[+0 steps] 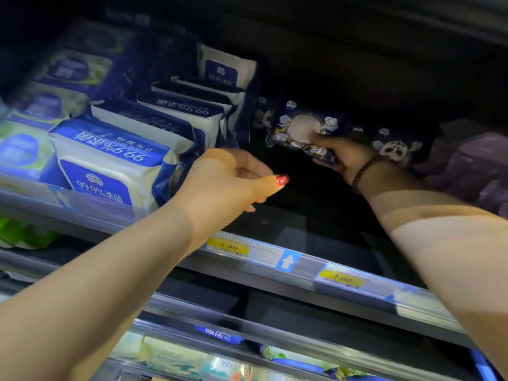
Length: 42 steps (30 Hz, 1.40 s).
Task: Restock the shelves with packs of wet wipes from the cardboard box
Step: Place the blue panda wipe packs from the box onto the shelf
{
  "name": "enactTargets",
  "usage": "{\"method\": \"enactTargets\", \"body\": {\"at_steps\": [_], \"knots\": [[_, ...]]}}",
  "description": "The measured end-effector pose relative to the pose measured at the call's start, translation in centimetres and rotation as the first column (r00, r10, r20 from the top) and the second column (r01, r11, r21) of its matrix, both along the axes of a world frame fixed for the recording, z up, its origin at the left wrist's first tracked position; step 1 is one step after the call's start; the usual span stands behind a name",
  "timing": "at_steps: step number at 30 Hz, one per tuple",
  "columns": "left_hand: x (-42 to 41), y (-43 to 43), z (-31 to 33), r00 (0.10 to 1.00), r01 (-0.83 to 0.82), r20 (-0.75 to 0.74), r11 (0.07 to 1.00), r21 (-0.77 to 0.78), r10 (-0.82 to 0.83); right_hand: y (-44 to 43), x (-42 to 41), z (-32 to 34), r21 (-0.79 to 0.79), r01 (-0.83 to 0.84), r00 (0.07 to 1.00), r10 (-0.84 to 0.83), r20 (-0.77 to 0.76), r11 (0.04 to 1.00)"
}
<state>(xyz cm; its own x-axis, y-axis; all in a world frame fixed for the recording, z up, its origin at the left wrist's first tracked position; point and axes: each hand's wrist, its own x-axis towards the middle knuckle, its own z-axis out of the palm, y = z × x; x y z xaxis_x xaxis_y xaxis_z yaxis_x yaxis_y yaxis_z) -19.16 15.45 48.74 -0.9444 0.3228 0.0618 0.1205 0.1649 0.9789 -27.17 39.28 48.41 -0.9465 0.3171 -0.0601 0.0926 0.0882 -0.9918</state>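
My right hand (343, 155) reaches deep into the dark shelf (275, 224) and grips a small dark-blue wet wipes pack (299, 130) with a pale round print. Another dark pack with a white skull-like print (395, 147) lies just right of that hand. My left hand (228, 182) hovers at the shelf front with fingers loosely curled and thumb out, holding nothing. It is beside the row of large white-and-blue wipes packs (110, 158). The cardboard box is out of view.
The shelf's front rail carries yellow price tags, the 3.90 tag (228, 246) and the 1.00 tag (342, 279). Purple packs (467, 163) sit at the far right. Green-and-blue packs (30, 149) fill the left. A lower shelf (192, 356) holds more packs.
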Motion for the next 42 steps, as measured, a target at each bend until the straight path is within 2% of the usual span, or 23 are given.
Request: {"method": "enactTargets", "body": {"at_steps": [5,8,12,17,24,27,29,31,32,34,37,39,42], "knots": [[-0.4,-0.1,-0.1,0.999,-0.041,0.033,0.997,0.066,0.039,-2.2,-2.3,-0.6,0.083,-0.041,0.999,0.04,0.017,0.996],[-0.2,-0.2,-0.1,0.998,-0.055,0.008,0.996,0.071,0.055,-2.0,-3.2,-1.2,0.208,-0.02,0.999,0.026,-0.025,0.978],[-0.2,-0.1,-0.2,0.998,-0.065,-0.021,0.997,0.05,0.066,-2.0,-5.0,-1.7,0.509,0.061,0.998,-0.042,-0.049,0.859],[-0.1,-0.2,-0.2,0.997,-0.075,-0.027,0.996,0.055,0.076,-1.9,-6.1,-2.3,0.636,0.103,0.995,-0.075,-0.071,0.765],[0.2,-0.2,-0.1,0.992,-0.099,-0.07,0.994,0.045,0.102,-1.7,-3.6,-0.9,0.615,0.074,0.997,-0.073,-0.026,0.785],[0.9,-0.3,0.2,0.99,-0.114,-0.082,0.992,0.054,0.118,-2.2,-1.0,0.6,0.623,0.109,0.994,-0.07,-0.087,0.775],[1.6,-0.4,0.6,0.974,-0.148,-0.167,0.988,0.035,0.152,-2.2,2.0,1.2,0.604,0.115,0.993,-0.074,-0.092,0.788],[2.8,-0.5,0.7,0.937,-0.145,-0.328,0.988,-0.043,0.123,-2.3,6.0,1.3,0.412,0.077,0.997,-0.066,-0.04,0.908],[3.4,-0.6,0.6,0.901,-0.123,-0.43,0.986,-0.11,0.065,-2.3,8.0,1.4,0.396,0.053,0.999,-0.049,-0.02,0.917],[4.5,-1.0,0.0,0.801,-0.096,-0.594,0.961,-0.259,-0.08,-3.6,12.5,1.7,0.56,-0.006,0.994,0.067,-0.089,0.829],[5.9,-1.8,-1.3,0.709,-0.066,-0.665,0.917,-0.394,-0.234,-5.3,18.8,1.5,0.748,0.014,0.975,0.157,-0.157,0.663],[6.9,-2.1,-2.3,0.672,-0.071,-0.689,0.903,-0.425,-0.271,-5.3,22.5,-0.2,0.798,0.069,0.969,0.151,-0.197,0.599],[8.4,-2.6,-3.3,0.642,-0.067,-0.722,0.919,-0.39,-0.26,-5.2,26.1,-2.7,0.855,0.188,0.956,0.109,-0.272,0.483]]}}
